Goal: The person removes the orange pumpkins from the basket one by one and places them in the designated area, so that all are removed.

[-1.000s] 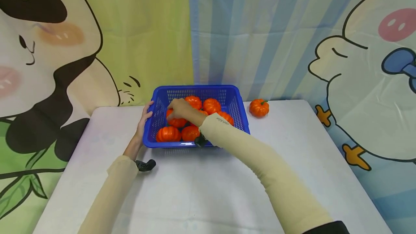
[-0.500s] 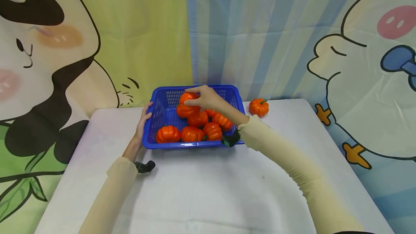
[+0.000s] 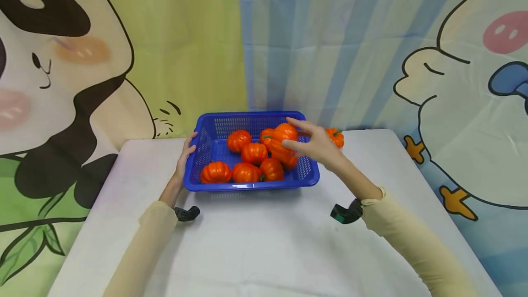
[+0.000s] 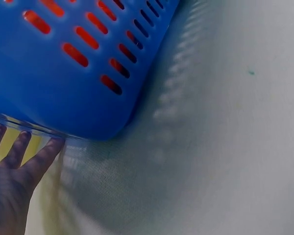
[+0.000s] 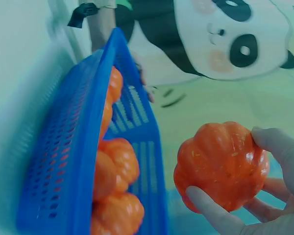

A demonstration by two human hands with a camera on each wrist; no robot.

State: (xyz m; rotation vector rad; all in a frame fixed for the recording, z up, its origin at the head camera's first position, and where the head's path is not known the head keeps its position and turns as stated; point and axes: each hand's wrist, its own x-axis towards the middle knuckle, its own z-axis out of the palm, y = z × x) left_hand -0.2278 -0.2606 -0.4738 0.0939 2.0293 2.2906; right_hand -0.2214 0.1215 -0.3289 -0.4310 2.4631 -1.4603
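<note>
A blue slotted basket (image 3: 312, 179) stands at the back of the white table and holds several small orange pumpkins (image 3: 246, 172). My right hand (image 3: 317, 146) grips one pumpkin (image 3: 282, 137) over the basket's right side; in the right wrist view this pumpkin (image 5: 220, 165) sits between thumb and fingers beside the basket (image 5: 63, 161). My left hand (image 3: 184, 155) rests with straight fingers against the basket's left wall; the left wrist view shows its fingers (image 4: 36, 164) under the blue rim (image 4: 59, 93).
One more pumpkin (image 3: 336, 136) lies on the table (image 3: 264, 242) just right of the basket, partly behind my right hand. A printed cartoon cloth hangs close behind the table. Bare tabletop stretches in front of the basket.
My right hand took a pumpkin from the left of the basket, lifted it and carried it rightward over the right side. The left hand stayed on the basket's wall.
</note>
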